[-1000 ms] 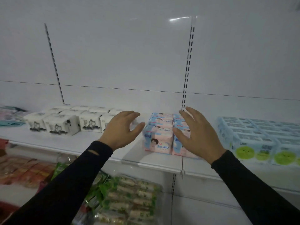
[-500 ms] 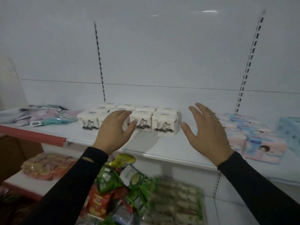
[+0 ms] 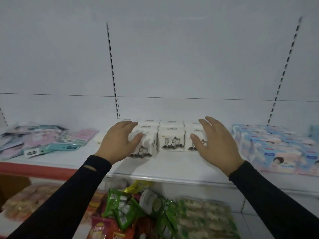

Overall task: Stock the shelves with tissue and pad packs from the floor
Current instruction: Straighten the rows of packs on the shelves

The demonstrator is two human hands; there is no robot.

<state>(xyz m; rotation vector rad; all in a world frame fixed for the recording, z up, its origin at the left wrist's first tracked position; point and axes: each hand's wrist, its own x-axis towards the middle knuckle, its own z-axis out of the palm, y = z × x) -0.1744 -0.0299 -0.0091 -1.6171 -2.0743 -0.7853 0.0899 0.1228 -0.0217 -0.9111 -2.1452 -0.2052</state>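
The white tissue packs (image 3: pixel 170 138) with a cartoon cat print stand in a tight block toward the back of the white shelf (image 3: pixel 172 168), between loose flat pad packs (image 3: pixel 57 140) on the left and blue-and-pink baby-print packs (image 3: pixel 276 149) on the right. The left hand (image 3: pixel 119 144) curls over the front-left pack, thumb against its face, fingers spread rather than clenched; it looks to be touching, though a firm grip cannot be confirmed. The right hand (image 3: pixel 217 144) is open at the block's right end, thumb near the end pack's front. These packs should be light, soft and squashy under slick film, so pressing flat palms on the two outer sides should move the block better than pinching one corner. Bare shelf lies in front up to the edge, and the space above is open; sideways room is limited by the neighbours.
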